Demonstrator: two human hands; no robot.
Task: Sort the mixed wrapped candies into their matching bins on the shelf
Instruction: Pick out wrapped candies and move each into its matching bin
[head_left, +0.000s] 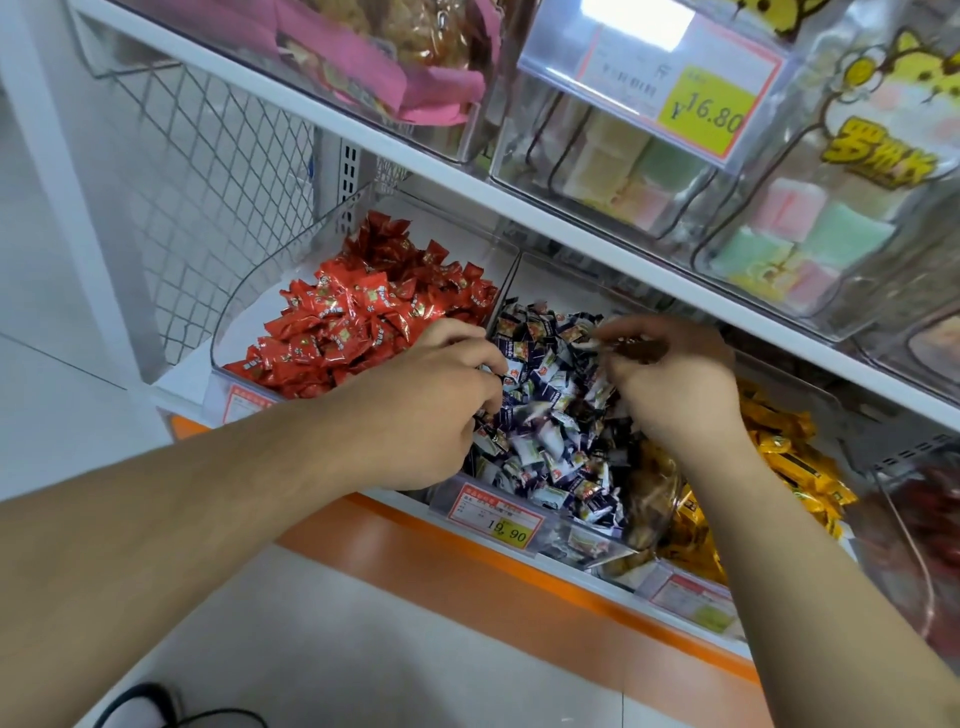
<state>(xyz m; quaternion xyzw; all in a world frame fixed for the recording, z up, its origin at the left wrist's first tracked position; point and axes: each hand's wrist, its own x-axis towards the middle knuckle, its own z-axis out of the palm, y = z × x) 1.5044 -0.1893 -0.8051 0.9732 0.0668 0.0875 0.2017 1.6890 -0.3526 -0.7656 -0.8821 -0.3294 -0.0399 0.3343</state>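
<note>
Three clear bins sit side by side on the lower shelf. The left bin (228, 332) holds red wrapped candies (363, 312). The middle bin (498, 512) is heaped with blue-and-white wrapped candies (550, 447). The right bin (810, 395) holds yellow wrapped candies (795, 467). Both hands dig into the middle heap. My left hand (436, 400) has its fingers curled down into the candies at the bin's left side. My right hand (670, 374) pinches a dark brown wrapped candy (634, 351) between thumb and fingers above the heap.
A white upper shelf (571, 223) overhangs the bins, carrying clear boxes of pastel sweets (810, 234) and a yellow price tag (706, 111). A wire mesh panel (208, 208) closes the left side. An orange strip (467, 556) edges the lower shelf. A further bin with red items (930, 519) is at far right.
</note>
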